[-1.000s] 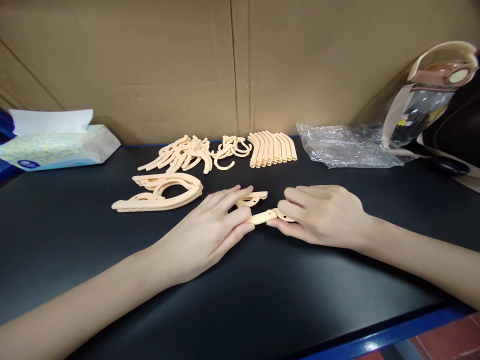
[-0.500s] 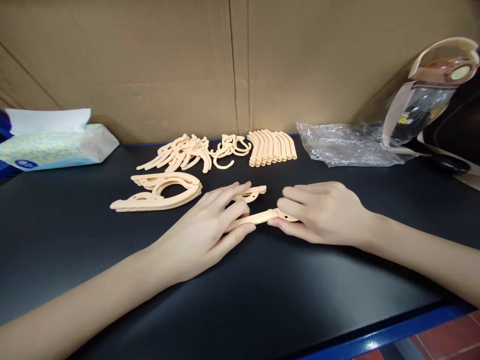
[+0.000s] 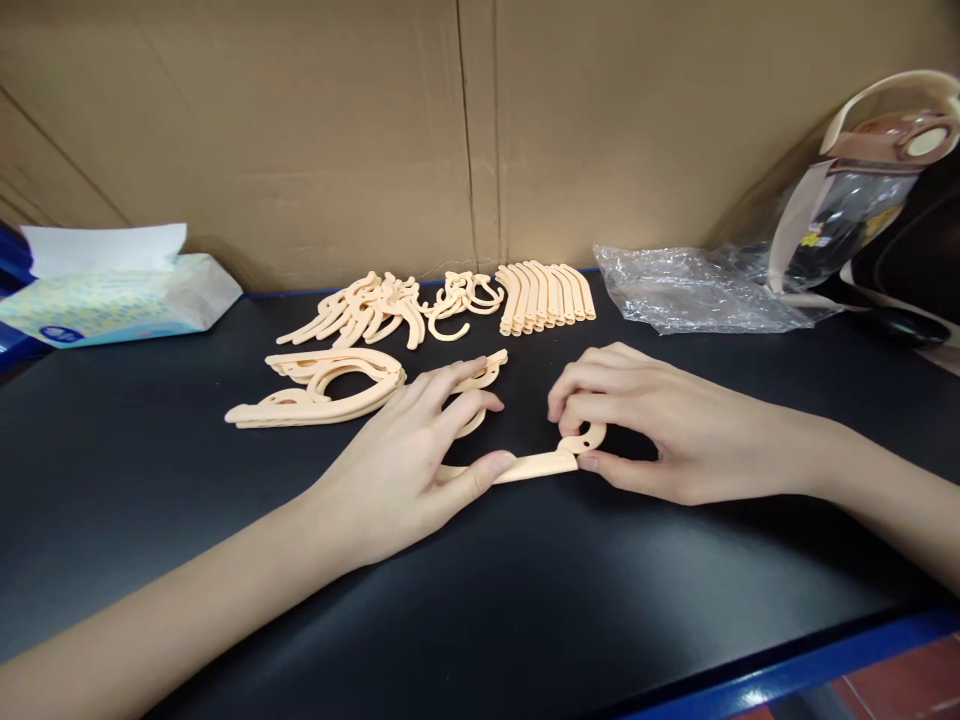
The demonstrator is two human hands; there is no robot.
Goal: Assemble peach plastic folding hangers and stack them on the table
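- Between the two hands, a peach hanger arm (image 3: 536,466) lies low over the black tabletop (image 3: 525,610), its ringed end toward the right hand.
- The left hand (image 3: 405,465) is loosely bent, with its thumb pressed on the near end of the hanger arm. Its fingertips rest on a second curved piece (image 3: 487,378) just beyond and cover most of it.
- The right hand (image 3: 660,425) is curled, pinching the ring end between thumb and forefinger. The fingers hide part of the ring.
- Just beyond the left hand, to its left, sits a stack of folded hangers (image 3: 322,392), close to the fingertips.
- Farther out from both hands lie three groups: a pile of curved arms (image 3: 360,310), loose hooks (image 3: 461,295) and a row of straight bars (image 3: 547,295).
- Beyond the right hand lies a crumpled clear plastic bag (image 3: 690,290). A water bottle (image 3: 855,200) sits to its right against the cardboard wall (image 3: 300,130).
- Well off to the left of the left hand is a tissue pack (image 3: 112,300).
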